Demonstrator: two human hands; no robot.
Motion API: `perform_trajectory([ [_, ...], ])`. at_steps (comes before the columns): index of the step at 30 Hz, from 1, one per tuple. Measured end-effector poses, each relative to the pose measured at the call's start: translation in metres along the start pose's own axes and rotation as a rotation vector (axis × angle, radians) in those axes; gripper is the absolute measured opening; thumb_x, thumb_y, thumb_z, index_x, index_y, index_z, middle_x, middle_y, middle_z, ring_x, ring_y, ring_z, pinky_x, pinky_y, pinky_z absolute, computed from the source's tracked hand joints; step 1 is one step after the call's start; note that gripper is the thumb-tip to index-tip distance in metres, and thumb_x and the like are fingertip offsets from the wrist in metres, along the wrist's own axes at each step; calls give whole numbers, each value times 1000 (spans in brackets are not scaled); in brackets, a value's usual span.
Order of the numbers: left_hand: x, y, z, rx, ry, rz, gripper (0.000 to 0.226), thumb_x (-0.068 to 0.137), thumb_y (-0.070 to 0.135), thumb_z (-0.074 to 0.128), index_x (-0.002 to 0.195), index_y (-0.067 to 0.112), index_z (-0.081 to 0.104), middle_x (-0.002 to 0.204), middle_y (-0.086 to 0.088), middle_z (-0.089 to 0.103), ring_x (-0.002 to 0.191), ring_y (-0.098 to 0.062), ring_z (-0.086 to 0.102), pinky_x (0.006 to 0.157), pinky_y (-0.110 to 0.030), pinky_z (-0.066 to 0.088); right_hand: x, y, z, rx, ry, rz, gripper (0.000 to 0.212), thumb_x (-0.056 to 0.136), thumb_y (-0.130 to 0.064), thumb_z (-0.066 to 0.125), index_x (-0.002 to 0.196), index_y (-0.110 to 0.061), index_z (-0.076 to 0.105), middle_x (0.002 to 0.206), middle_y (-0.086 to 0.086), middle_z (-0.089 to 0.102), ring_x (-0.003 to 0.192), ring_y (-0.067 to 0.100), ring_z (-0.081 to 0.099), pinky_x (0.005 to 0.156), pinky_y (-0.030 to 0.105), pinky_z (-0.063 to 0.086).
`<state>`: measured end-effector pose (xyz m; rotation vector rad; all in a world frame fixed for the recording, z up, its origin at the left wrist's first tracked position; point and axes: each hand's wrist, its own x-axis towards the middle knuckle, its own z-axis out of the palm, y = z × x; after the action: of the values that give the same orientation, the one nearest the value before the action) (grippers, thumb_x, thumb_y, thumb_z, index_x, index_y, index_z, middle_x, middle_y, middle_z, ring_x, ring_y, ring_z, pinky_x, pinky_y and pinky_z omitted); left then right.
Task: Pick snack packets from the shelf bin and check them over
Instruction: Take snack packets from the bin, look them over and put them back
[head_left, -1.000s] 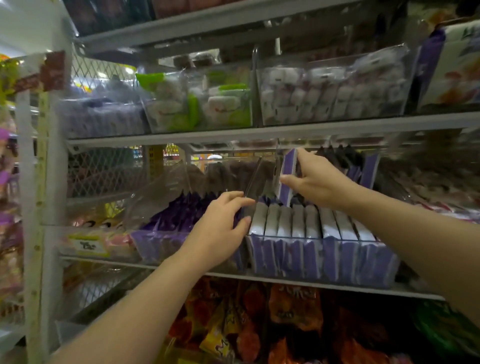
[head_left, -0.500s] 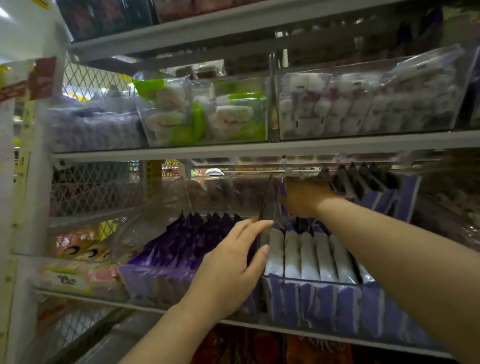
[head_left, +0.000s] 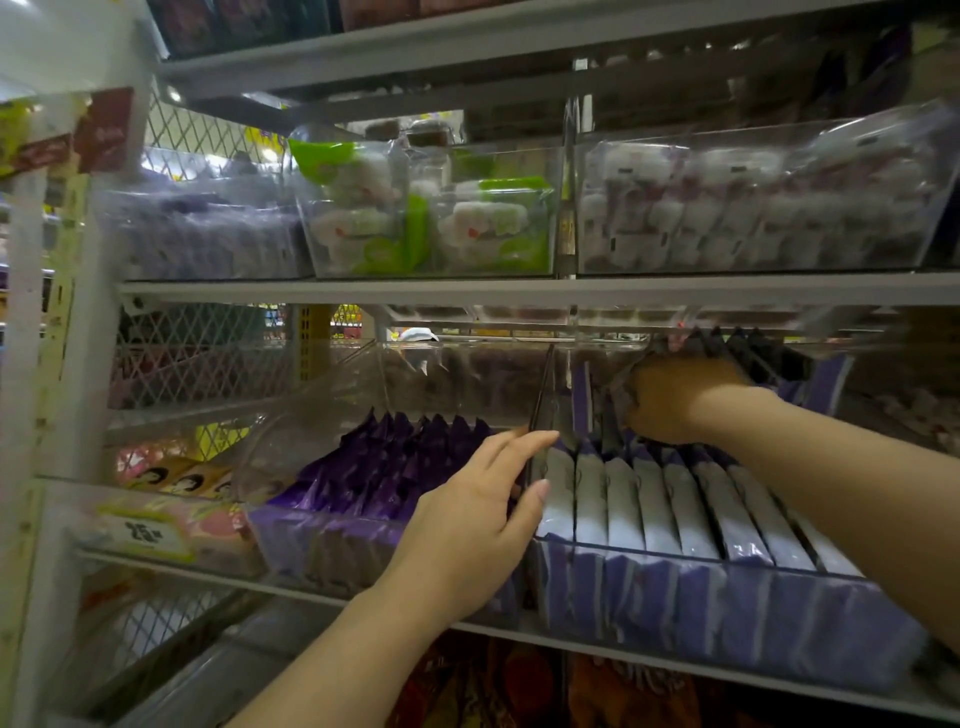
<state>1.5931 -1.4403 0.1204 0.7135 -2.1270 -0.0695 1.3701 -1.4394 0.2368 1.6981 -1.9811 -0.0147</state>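
My left hand (head_left: 475, 525) lies flat, fingers straight and close together, the fingertips against the clear wall where two bins meet and the thumb tip touching the nearest white packet; it grips nothing. Just right of that hand sits the shelf bin (head_left: 675, 557), a clear plastic tub on the shelf (head_left: 597, 642). In it the snack packets (head_left: 670, 506) stand on edge in a tight row. They are slim and flat, glossy white along the top and pale purple lower down where they show through the bin's front wall. My right hand (head_left: 675, 400) is beyond that row, deep at the back of the bin, its back turned toward me and its fingers curled down among the packets. I cannot tell whether it has hold of one. Just left of the right hand a single upright packet (head_left: 582, 400) stands taller than the row, purple with a white edge. Under and to the left of my left hand, the neighbouring clear bin holds dark purple packets (head_left: 395, 467) with crimped, pointed tops.
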Motion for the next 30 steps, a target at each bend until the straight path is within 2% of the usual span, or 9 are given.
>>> perform_trajectory([
  [4, 0, 3, -1, 12, -8, -25, 41, 100, 47, 35, 138, 56, 24, 140, 36, 30, 98, 6, 52, 77, -21, 51, -6, 11, -6, 24, -81, -90, 13, 88, -50, 52, 90, -38, 56, 116, -3, 61, 96, 23, 58, 85, 36, 51],
  [6, -1, 4, -1, 17, -16, -37, 41, 100, 47, 35, 138, 56, 24, 140, 36, 31, 97, 6, 52, 78, -23, 51, -7, 15, -3, -7, -19, -99, 6, 92, -36, 54, 95, -35, 60, 111, -2, 62, 90, 21, 57, 77, 33, 50],
  [8, -1, 5, -1, 19, -25, -42, 41, 100, 46, 36, 138, 56, 24, 139, 35, 32, 96, 6, 53, 77, -21, 51, -4, 17, 1, -15, 19, -69, 15, 94, -24, 54, 104, -29, 64, 109, 1, 64, 87, 21, 58, 72, 30, 47],
  [13, 2, 5, -3, -12, -70, -63, 42, 101, 43, 39, 139, 56, 26, 137, 32, 35, 93, 7, 52, 83, -23, 50, -19, 13, -14, 35, 59, -18, 25, 94, -26, 57, 117, -27, 66, 121, 6, 63, 103, 28, 62, 89, 37, 53],
  [18, 1, 21, -9, 0, -50, -136, 41, 101, 37, 44, 141, 39, 41, 150, 17, 30, 137, -6, 31, 113, -36, 32, -76, 12, -28, 117, 307, -93, 23, 94, -33, 54, 111, -32, 69, 113, 2, 68, 99, 28, 64, 81, 40, 54],
  [21, -2, 43, -12, -62, 141, -128, 32, 100, 32, 46, 130, 29, 57, 142, 12, 42, 129, -4, 39, 108, -30, 35, -114, 3, -35, 256, 476, -191, 23, 94, -34, 58, 113, -31, 70, 121, -3, 67, 109, 25, 62, 86, 43, 53],
  [23, -3, 60, -12, -259, 270, -170, 30, 101, 28, 46, 127, 24, 60, 130, 10, 55, 119, -4, 50, 97, -18, 39, -139, -9, -32, 434, 661, -246, 24, 90, -25, 65, 113, -21, 72, 123, 4, 67, 111, 29, 63, 86, 47, 53],
  [27, -19, 91, -16, -1067, 241, -440, 35, 103, 42, 36, 115, 24, 64, 101, 2, 75, 84, -14, 70, 79, -35, 53, -183, -47, 1, 643, 846, -340, 32, 84, -11, 71, 116, -8, 69, 127, 14, 63, 113, 32, 63, 92, 50, 53],
  [30, -41, 88, -15, -1352, 219, -490, 46, 99, 47, 39, 126, 15, 58, 114, -10, 71, 100, -28, 70, 84, -46, 57, -203, -77, 34, 691, 872, -405, 37, 84, -10, 66, 121, -7, 66, 132, 15, 58, 119, 36, 57, 95, 50, 51],
])
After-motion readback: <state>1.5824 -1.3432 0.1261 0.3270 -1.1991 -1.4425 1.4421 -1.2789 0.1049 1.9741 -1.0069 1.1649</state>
